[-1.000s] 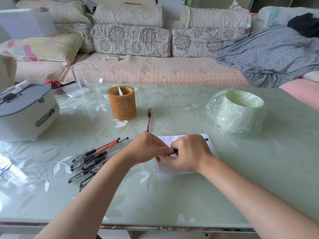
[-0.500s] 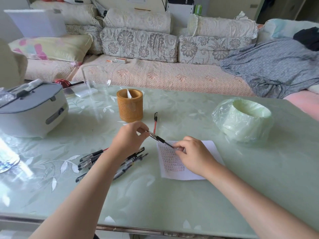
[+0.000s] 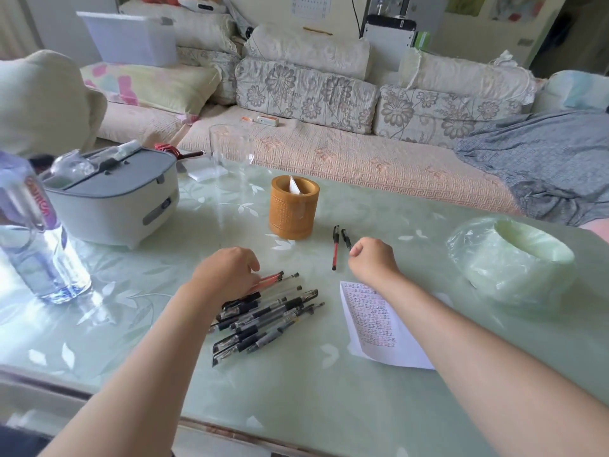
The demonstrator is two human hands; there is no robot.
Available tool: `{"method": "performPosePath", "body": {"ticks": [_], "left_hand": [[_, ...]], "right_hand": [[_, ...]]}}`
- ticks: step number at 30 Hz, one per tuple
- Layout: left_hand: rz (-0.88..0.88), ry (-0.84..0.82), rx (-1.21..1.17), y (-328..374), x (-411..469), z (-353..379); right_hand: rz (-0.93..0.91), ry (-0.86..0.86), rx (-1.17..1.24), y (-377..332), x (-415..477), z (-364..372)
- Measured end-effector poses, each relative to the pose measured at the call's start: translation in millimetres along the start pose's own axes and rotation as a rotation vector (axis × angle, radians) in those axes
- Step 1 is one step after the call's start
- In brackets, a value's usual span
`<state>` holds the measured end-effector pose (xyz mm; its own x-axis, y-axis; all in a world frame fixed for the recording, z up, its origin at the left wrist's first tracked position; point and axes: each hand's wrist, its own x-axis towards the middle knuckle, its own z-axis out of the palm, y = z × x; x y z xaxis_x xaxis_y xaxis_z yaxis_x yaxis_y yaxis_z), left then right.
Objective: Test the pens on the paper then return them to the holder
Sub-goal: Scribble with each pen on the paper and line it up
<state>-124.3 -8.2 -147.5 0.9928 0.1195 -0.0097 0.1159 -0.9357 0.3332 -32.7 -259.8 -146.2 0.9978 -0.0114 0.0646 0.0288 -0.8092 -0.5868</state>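
An orange-brown pen holder (image 3: 294,207) stands upright on the green table (image 3: 316,400) with a white slip inside it. Several black pens (image 3: 263,321) lie in a pile at centre left. My left hand (image 3: 227,268) is over the pile's far end, its fingers curled onto a red pen (image 3: 268,279) there. My right hand (image 3: 372,258) is a fist around a black pen (image 3: 346,239) whose end pokes out toward the holder. Beside it another red pen (image 3: 335,250) lies alone on the table. The paper (image 3: 379,324), covered in test marks, lies partly under my right forearm.
A water bottle (image 3: 43,252) and a grey-lidded white appliance (image 3: 112,199) stand at the left. A clear glass (image 3: 230,159) is behind the holder. A green roll in plastic wrap (image 3: 514,262) sits at the right. A sofa runs along the table's far side.
My hands have come apart. The right hand has carried the black pen off the paper toward the lone red pen. The left hand has dropped onto the pile of pens.
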Motion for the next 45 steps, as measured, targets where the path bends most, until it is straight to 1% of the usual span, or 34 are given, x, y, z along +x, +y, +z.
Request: {"method": "performPosePath", "body": {"ticks": [3, 7, 10, 15, 18, 21, 24, 27, 29, 33, 36, 38, 41, 45], "left_hand": [[-0.011, 0.021, -0.001, -2.1, -0.5, -1.7], [-0.035, 0.024, 0.018, -0.3, -0.1, -3.9], [-0.023, 0.045, 0.048, 1.5, 1.7, -2.5], [0.042, 0.193, 0.061, 15.8, 2.1, -4.4], [0.124, 0.223, -0.024, 32.5, -1.5, -3.7], [0.212, 0.207, -0.094, 53.4, -4.7, 0.4], [0.283, 0.153, -0.166, 75.3, -6.1, 8.5], [0.355, 0.129, -0.222, 95.7, -8.0, 16.2], [0.385, 0.087, -0.251, 106.6, -9.9, 19.8], [0.371, -0.011, -0.204, 117.8, -13.0, 25.3], [0.357, -0.037, -0.131, 118.6, -11.8, 28.4], [0.344, -0.052, -0.127, 119.0, -11.5, 30.0], [0.324, -0.047, -0.157, 122.3, -13.5, 31.6], [0.344, 0.0, -0.21, 130.7, -19.8, 34.5]], "right_hand": [[-0.027, -0.02, -0.035, -5.9, 5.7, 7.5], [-0.114, -0.065, -0.111, -13.9, 6.6, 11.4], [-0.153, -0.086, -0.146, -16.6, 5.7, 10.1], [-0.227, -0.102, -0.14, -14.4, -1.3, 4.5], [-0.322, -0.087, -0.089, -15.4, -10.8, -1.0], [-0.426, -0.064, -0.028, -11.8, -26.6, -9.1], [-0.496, -0.116, -0.016, -1.3, -43.4, -18.0], [-0.513, -0.154, -0.053, 12.9, -57.0, -29.4], [-0.492, -0.155, -0.05, 24.3, -63.4, -36.9], [-0.398, -0.138, -0.024, 52.0, -71.3, -49.9], [-0.341, -0.104, -0.057, 70.8, -76.5, -59.4], [-0.32, -0.093, -0.068, 79.1, -78.7, -64.2], [-0.359, -0.071, -0.123, 83.4, -80.3, -66.2], [-0.497, -0.06, -0.249, 74.3, -84.8, -61.6]]}}
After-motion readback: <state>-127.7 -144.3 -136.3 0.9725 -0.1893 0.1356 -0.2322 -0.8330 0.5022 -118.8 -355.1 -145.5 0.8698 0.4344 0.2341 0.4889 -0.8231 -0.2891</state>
